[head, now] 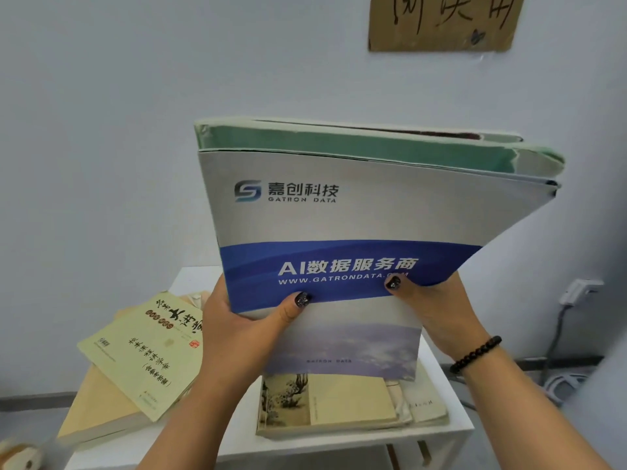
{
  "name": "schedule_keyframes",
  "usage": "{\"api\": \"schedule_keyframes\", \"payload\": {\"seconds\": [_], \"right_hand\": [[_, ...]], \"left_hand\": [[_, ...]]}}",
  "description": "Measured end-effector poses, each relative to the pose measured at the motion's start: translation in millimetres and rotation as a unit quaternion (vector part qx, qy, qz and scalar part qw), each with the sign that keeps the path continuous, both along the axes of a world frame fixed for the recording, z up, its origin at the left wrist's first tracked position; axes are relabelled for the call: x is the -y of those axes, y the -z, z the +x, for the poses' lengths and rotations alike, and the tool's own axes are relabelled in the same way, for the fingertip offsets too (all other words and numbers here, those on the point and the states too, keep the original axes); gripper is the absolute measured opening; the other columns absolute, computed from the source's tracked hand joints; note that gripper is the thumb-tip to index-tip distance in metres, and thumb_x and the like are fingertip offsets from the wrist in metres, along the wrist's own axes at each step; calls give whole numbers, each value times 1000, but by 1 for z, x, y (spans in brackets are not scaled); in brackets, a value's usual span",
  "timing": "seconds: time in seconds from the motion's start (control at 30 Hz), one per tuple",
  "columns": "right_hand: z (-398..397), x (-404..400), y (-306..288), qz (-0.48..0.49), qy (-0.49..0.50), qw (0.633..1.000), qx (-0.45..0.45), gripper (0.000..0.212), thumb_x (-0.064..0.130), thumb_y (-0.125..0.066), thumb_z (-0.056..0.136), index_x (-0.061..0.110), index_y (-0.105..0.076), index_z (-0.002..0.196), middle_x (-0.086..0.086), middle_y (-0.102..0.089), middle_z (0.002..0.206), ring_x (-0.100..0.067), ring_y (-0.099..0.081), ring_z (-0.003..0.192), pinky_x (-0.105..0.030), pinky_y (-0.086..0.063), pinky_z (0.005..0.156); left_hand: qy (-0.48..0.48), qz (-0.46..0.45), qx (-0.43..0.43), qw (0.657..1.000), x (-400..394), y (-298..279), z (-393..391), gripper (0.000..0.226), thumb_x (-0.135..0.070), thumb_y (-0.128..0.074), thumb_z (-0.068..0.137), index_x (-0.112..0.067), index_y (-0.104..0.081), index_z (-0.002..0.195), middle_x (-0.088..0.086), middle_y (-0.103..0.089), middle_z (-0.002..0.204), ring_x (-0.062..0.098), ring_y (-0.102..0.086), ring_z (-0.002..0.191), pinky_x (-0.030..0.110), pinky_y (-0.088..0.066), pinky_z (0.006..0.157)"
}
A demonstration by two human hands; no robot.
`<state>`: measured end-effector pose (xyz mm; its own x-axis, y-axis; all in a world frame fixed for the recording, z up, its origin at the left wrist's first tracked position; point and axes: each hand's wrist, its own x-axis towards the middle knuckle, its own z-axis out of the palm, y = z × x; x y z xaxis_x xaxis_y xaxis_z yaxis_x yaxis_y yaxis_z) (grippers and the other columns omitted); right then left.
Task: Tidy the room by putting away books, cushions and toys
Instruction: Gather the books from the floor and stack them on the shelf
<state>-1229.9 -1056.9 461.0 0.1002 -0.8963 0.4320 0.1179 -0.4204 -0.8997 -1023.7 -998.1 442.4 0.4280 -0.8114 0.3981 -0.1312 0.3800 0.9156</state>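
I hold a stack of thin books upright in front of me, above a small white table (444,432). The front one is a grey and blue brochure (339,232) printed "GATRON DATA"; a green-covered book (356,144) stands behind it. My left hand (237,330) grips the stack's lower left edge, thumb on the cover. My right hand (437,313) grips the lower right edge, thumb on the blue band. On the table lie a pale yellow-green book (146,354) on a tan book (98,412) at the left, and a beige book with an ink painting (325,405) under the stack.
A pale wall stands close behind the table, with a brown cardboard sign (444,22) at the top right. A wall socket with a plug (580,291) and a grey cable (556,340) are at the right. A blurred tan object (20,456) sits at the bottom left.
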Motion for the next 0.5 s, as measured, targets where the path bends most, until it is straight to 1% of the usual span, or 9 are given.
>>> {"api": "schedule_keyframes", "payload": {"seconds": [0.07, 0.1, 0.17, 0.23, 0.3, 0.33, 0.4, 0.47, 0.5], "right_hand": [[-2, -3, -4, -13, 5, 1000, -5, 86, 70, -85, 27, 23, -63, 96, 12, -75, 88, -10, -72, 84, -22, -57, 62], [-3, -4, -6, -17, 8, 1000, -9, 86, 69, -85, 27, 23, -63, 96, 12, -75, 88, -10, -72, 84, -21, -57, 61], [-6, -6, -7, -12, 7, 1000, -15, 89, 71, -85, 24, 23, -63, 96, 11, -75, 88, -11, -72, 85, -22, -57, 61], [-7, -7, -3, -4, 16, 1000, -17, 90, 72, -84, 25, 24, -61, 98, 14, -74, 88, -9, -72, 86, -21, -57, 60], [-7, -10, 3, -18, 34, 999, -15, 88, 72, -83, 29, 26, -60, 100, 17, -73, 90, -6, -71, 87, -19, -56, 61], [-5, -12, 5, -29, 41, 999, -11, 84, 70, -84, 32, 26, -60, 100, 18, -73, 90, -6, -70, 87, -19, -56, 61], [-3, -16, 9, -42, 51, 998, 4, 68, 58, -86, 43, 27, -60, 98, 20, -73, 88, -3, -70, 85, -17, -55, 61], [-3, -19, 12, -47, 55, 997, 22, 43, 29, -82, 59, 27, -59, 95, 24, -72, 81, 1, -69, 80, -15, -54, 58], [-3, -21, 12, -52, 67, 996, 24, 39, 18, -78, 61, 28, -59, 93, 27, -71, 78, 3, -69, 78, -14, -54, 57]], "left_hand": [[5, -10, -2, 1000, -1, -1, -2, 51, -39, -85, 50, -36, -55, 91, -39, -64, 76, -16, -61, 76, 1, -44, 56], [9, -13, 0, 1000, 0, -1, -3, 48, -38, -84, 51, -35, -56, 90, -39, -64, 75, -16, -62, 75, 1, -44, 56], [14, -15, -4, 1000, 2, 2, -4, 49, -37, -91, 55, -34, -57, 90, -37, -65, 76, -14, -63, 75, 2, -45, 57], [19, -9, -1, 1000, 4, 4, -4, 43, -35, -85, 57, -33, -58, 91, -36, -66, 77, -13, -64, 76, 3, -46, 58], [27, -3, -7, 1000, 6, 7, -6, 45, -33, -88, 58, -33, -58, 91, -36, -66, 77, -13, -64, 75, 4, -47, 58], [28, 0, -13, 1000, 7, 9, -7, 43, -32, -82, 57, -34, -57, 92, -37, -66, 77, -14, -64, 75, 4, -47, 57], [17, 2, -18, 1000, 7, 11, -10, 41, -34, -74, 56, -36, -55, 92, -39, -64, 77, -15, -63, 76, 3, -46, 57], [3, 2, -14, 1000, 7, 11, -11, 36, -32, -74, 60, -36, -54, 90, -40, -63, 75, -16, -62, 75, 2, -46, 57], [1, 0, -11, 1000, 8, 10, -10, 33, -28, -75, 64, -35, -55, 89, -40, -63, 73, -16, -62, 73, 2, -45, 58]]}}
